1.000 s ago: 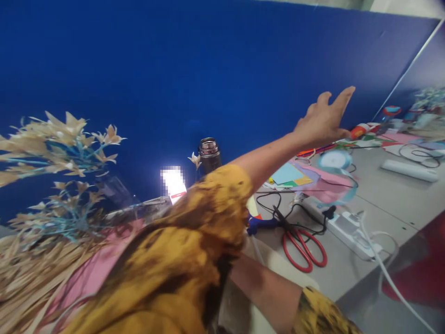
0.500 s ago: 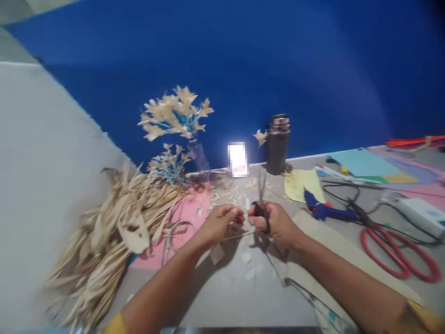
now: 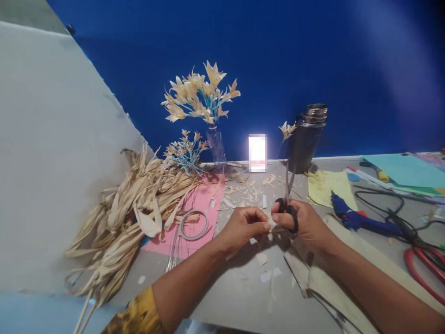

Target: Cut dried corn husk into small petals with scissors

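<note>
A grey tabletop (image 3: 222,297) runs up to a blue wall (image 3: 313,55) at its far edge, with a pale grey panel (image 3: 45,139) closing the left side. A heap of dried husks (image 3: 128,218) fills the far left corner and spills over a pink sheet (image 3: 200,206) that carries a tape ring (image 3: 193,225). Behind them, a vase of paper flowers (image 3: 201,95) stands at the far edge.

At the middle, the left hand (image 3: 243,225) pinches a small husk scrap (image 3: 269,223) with its fingers together. Just beside it, the right hand (image 3: 308,222) is clamped through the handles of the black scissors (image 3: 287,204), blades pointing away. Right of these come a flask (image 3: 308,137), a yellow sheet (image 3: 327,188), a blue glue gun (image 3: 359,221) and red scissors (image 3: 422,269) near the right edge.

A second ago one arm stretched far to the right. Half a second ago both hands had met at the middle, as now.

Near the front edge the tabletop lies mostly bare, with a few scraps. Husks crowd the left and cables (image 3: 392,208) the right.
</note>
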{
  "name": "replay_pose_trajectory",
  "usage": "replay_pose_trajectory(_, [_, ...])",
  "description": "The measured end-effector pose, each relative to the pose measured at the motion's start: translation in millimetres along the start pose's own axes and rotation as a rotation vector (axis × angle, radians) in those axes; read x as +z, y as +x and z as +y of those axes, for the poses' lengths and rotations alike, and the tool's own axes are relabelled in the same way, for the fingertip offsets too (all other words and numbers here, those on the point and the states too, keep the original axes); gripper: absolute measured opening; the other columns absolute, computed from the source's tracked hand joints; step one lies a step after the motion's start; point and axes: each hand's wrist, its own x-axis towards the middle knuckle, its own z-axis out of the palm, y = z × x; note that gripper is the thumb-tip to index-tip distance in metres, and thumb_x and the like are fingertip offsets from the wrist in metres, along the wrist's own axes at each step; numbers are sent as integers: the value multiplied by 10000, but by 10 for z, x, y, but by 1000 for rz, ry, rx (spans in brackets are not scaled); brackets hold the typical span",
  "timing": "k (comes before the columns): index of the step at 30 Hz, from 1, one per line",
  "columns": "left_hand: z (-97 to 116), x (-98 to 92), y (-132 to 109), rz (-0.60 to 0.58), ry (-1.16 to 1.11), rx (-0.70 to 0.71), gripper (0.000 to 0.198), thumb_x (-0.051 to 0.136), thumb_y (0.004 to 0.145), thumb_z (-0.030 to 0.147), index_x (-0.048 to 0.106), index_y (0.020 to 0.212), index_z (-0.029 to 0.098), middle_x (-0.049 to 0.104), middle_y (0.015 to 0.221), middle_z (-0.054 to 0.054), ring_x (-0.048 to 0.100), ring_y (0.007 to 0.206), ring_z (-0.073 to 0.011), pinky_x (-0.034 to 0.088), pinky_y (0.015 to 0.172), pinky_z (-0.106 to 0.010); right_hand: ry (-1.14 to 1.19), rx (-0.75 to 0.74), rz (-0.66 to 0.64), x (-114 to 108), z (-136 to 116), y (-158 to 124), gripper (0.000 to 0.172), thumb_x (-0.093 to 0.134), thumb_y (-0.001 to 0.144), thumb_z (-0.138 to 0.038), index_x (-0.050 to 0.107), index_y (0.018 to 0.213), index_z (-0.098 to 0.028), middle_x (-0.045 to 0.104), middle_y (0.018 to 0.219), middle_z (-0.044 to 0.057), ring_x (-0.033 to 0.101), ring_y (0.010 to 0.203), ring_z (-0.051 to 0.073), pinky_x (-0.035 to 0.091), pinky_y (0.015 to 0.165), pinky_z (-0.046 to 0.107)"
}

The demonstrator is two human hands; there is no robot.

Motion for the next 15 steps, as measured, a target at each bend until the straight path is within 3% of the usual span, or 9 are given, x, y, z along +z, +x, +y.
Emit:
replay_pose_trajectory(5, [3, 7, 11, 121, -216, 28, 344, 880, 644, 362, 628, 757, 157, 644, 638, -2, 602, 565, -114, 491, 596, -246, -32, -56, 75, -88, 16, 47, 328, 805, 681, -437, 666, 819, -174, 547, 614, -35, 429, 519, 114, 334, 496, 255])
replay_pose_trajectory(11, [118, 40, -15, 267, -377, 120, 361, 902, 604, 309, 615, 760, 154, 637, 672, 4, 614, 601, -112, 477, 562, -213, -226, -87, -320, 103, 65, -107, 505, 571, 866, -659, 660, 778, -170, 656, 753, 46, 515, 612, 158, 391, 572, 293])
replay_pose_trajectory(15, [120, 45, -33, 280, -391, 142, 296, 861, 669, 278, 611, 761, 150, 654, 702, -13, 602, 606, -100, 463, 568, -204, -224, -15, -403, 206, 151, -172, 546, 579, 856, -685, 647, 722, -160, 630, 723, 50, 539, 650, 172, 406, 602, 297])
